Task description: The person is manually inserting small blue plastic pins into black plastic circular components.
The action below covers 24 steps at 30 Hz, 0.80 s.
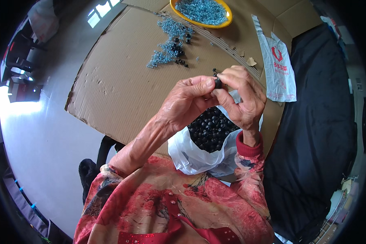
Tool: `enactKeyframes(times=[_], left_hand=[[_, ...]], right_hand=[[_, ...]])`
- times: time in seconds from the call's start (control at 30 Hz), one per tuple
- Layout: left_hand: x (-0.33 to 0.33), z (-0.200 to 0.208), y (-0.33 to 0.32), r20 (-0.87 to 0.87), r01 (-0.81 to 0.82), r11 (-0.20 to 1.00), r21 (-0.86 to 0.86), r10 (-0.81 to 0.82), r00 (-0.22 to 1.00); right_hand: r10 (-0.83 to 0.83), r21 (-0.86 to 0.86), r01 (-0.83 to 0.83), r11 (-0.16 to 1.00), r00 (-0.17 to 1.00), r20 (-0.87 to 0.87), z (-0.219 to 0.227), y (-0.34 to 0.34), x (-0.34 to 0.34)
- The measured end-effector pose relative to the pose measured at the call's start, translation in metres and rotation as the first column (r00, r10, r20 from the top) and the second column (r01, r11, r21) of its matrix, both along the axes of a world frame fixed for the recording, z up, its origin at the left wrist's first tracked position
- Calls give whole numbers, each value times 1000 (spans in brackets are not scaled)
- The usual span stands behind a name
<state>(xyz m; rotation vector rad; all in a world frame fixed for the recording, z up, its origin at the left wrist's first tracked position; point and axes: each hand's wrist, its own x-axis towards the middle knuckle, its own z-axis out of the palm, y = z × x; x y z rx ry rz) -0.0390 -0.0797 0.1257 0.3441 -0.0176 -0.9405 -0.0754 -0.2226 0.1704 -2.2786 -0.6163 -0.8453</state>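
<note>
Both my hands meet above an opened white plastic bag (pixel 181 152) filled with small round black pieces (pixel 211 136). My left hand (pixel 185 95) pinches one black round piece (pixel 218 83) between thumb and fingertips. From the other side, my right hand (pixel 244 99) has its thumb and bent fingers closed on the same piece. A tiny dark part (pixel 214 72) shows just above the fingertips; whether it joins the held piece I cannot tell. On the cardboard (pixel 122 69) ahead lie scattered small blue pieces (pixel 166 53), with a few black ones (pixel 179 51) among them.
At the far edge a yellow bowl (pixel 230 19) holds many blue pieces (pixel 201 10). A flattened white printed bag (pixel 278 67) lies to the right, beside a torn cardboard scrap (pixel 251 62). Black cloth (pixel 313 134) covers the right side; grey floor (pixel 69 142) shows at left.
</note>
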Motion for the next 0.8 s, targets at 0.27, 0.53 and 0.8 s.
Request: enactKeyframes(times=[0.27, 0.53, 0.8], left_hand=[[6, -3, -1, -5, 48, 992, -118, -49, 999], [9, -23, -1, 85, 81, 995, -65, -76, 994], [1, -31, 2, 66, 53, 994, -101, -46, 997]], right_hand=[[-80, 96, 95, 991, 985, -150, -1, 3, -2], [-120, 84, 137, 987, 975, -190, -12, 5, -3], [-184, -20, 183, 983, 977, -112, -12, 14, -11]])
